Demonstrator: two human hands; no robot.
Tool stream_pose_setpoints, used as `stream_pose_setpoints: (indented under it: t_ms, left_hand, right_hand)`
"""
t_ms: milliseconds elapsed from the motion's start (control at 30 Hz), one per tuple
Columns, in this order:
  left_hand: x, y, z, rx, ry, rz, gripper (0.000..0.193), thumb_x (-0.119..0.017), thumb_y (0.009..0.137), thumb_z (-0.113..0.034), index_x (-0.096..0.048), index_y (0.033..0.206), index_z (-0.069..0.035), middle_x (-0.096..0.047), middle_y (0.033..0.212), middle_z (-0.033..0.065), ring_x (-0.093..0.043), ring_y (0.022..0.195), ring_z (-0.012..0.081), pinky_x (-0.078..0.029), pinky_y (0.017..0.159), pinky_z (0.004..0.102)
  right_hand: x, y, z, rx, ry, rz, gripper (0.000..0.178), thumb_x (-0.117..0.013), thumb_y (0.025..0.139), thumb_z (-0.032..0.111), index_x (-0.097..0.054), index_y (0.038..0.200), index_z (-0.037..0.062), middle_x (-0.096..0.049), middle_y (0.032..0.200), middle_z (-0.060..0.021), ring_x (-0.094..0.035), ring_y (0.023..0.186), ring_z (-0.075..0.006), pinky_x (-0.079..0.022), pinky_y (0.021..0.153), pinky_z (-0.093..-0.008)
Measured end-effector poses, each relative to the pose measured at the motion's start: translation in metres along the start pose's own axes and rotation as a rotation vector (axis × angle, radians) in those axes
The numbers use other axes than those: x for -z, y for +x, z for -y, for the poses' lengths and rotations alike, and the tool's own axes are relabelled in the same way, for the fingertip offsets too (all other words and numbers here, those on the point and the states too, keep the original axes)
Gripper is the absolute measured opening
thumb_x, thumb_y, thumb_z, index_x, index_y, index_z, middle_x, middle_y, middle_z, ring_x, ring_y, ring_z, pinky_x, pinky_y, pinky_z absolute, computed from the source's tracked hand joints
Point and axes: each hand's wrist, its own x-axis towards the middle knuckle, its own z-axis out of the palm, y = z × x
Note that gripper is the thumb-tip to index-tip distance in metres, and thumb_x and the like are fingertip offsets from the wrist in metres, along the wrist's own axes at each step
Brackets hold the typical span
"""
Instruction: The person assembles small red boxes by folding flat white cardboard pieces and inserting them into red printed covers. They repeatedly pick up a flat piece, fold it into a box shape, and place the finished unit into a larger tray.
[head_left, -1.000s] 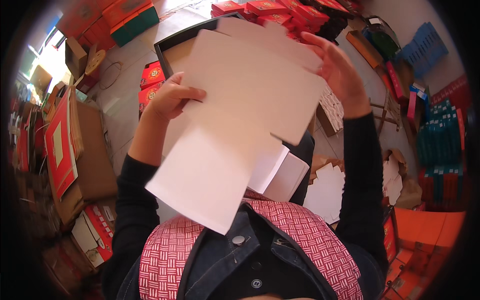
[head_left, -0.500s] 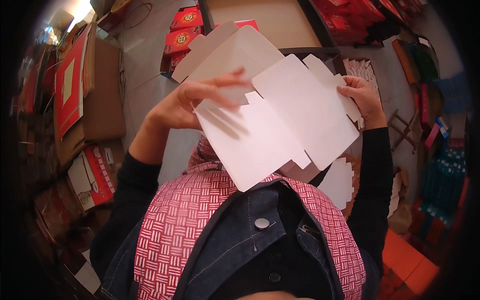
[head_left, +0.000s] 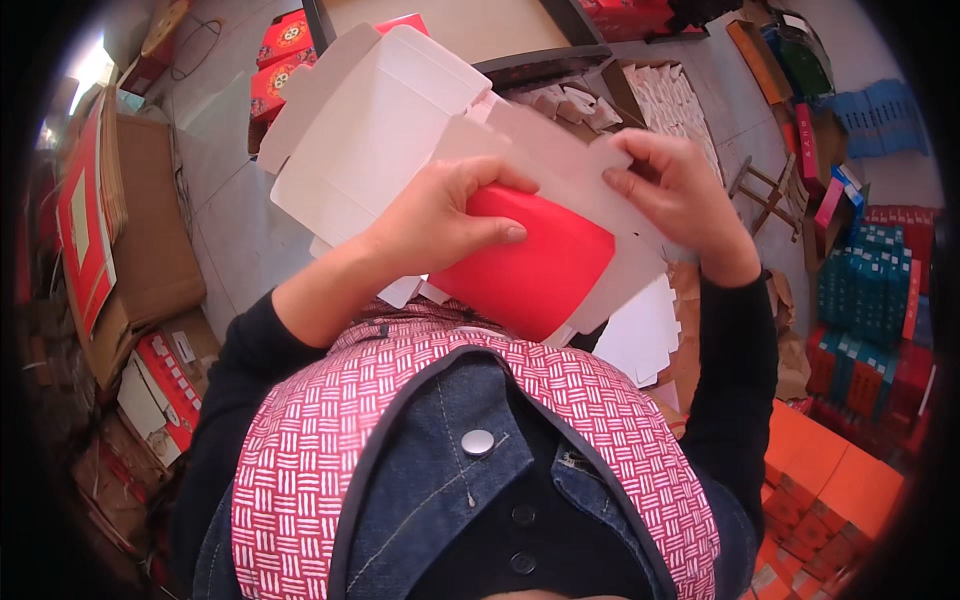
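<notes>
A flat carton blank, white inside and red outside, is held over my lap. One panel is folded over, so its red face (head_left: 545,265) shows on top. My left hand (head_left: 450,215) is closed on this panel's edge, thumb on the red side. At the blank's right end, my right hand (head_left: 680,185) pinches a pale flap between thumb and fingers. Another white carton blank (head_left: 385,125) with cut flaps spreads out beyond my left hand. How the two blanks overlap is partly hidden.
Ahead stands a dark-rimmed tray (head_left: 560,55), with red printed boxes (head_left: 285,38) to its left. A box of white packets (head_left: 668,100) sits at right. Stacked cardboard (head_left: 155,220) rises on my left; orange boxes (head_left: 830,460) lie at lower right. More white blanks (head_left: 640,330) rest by my right forearm.
The blank's left panel has been folded over, turning its red face up. My left hand has closed on it. My right hand has shifted left along with the view.
</notes>
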Motion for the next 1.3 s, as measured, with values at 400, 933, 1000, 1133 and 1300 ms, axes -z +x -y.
stream_pose_setpoints:
  t_ms: [400,933,1000,1133,1300]
  left_hand:
    - [-0.010,-0.002,0.034,0.148,-0.134,-0.124,0.031,-0.070,0.077,-0.006,-0.066,0.107,0.000,-0.071,0.093,0.0146,-0.068,0.084,0.0207,-0.053,0.077,0.0320]
    - [-0.009,-0.005,0.031,0.134,-0.099,-0.131,0.032,-0.071,0.077,-0.008,-0.065,0.107,0.000,-0.069,0.097,0.0157,-0.067,0.092,0.0246,-0.052,0.080,0.0335]
    - [-0.005,-0.011,0.028,0.065,-0.016,-0.134,0.039,-0.071,0.077,-0.007,-0.060,0.114,0.000,-0.067,0.101,0.0162,-0.066,0.095,0.0252,-0.052,0.082,0.0336]
    - [-0.011,-0.025,0.034,-0.047,-0.118,-0.201,0.052,-0.072,0.077,-0.007,-0.049,0.123,-0.001,-0.062,0.107,0.0170,-0.064,0.100,0.0265,-0.051,0.085,0.0338]
    - [-0.015,-0.032,0.037,-0.042,-0.201,-0.251,0.051,-0.073,0.077,-0.007,-0.047,0.121,-0.001,-0.062,0.107,0.0170,-0.064,0.099,0.0263,-0.051,0.085,0.0333]
  right_hand:
    - [-0.043,0.003,0.001,-0.146,0.256,0.090,0.026,-0.067,0.089,0.021,-0.058,0.101,0.0001,-0.066,0.085,-0.0088,-0.062,0.078,-0.0107,-0.050,0.068,-0.0251]
    - [-0.060,0.006,0.010,0.160,-0.258,-0.062,0.028,-0.065,0.088,0.010,-0.062,0.114,-0.0023,-0.069,0.095,-0.0118,-0.065,0.081,-0.0134,-0.052,0.072,-0.0251]
    - [-0.052,0.008,0.000,0.017,0.081,-0.080,0.024,-0.063,0.089,0.011,-0.067,0.109,-0.0015,-0.070,0.087,-0.0144,-0.067,0.078,-0.0151,-0.052,0.071,-0.0272]
    - [-0.052,0.002,-0.005,0.016,0.117,-0.010,0.028,-0.056,0.093,0.011,-0.063,0.119,0.0022,-0.066,0.084,-0.0120,-0.062,0.076,-0.0141,-0.049,0.069,-0.0273]
    - [-0.060,-0.002,0.001,0.082,-0.001,0.006,0.030,-0.054,0.094,0.013,-0.062,0.121,0.0045,-0.059,0.084,-0.0146,-0.059,0.074,-0.0258,-0.047,0.069,-0.0329]
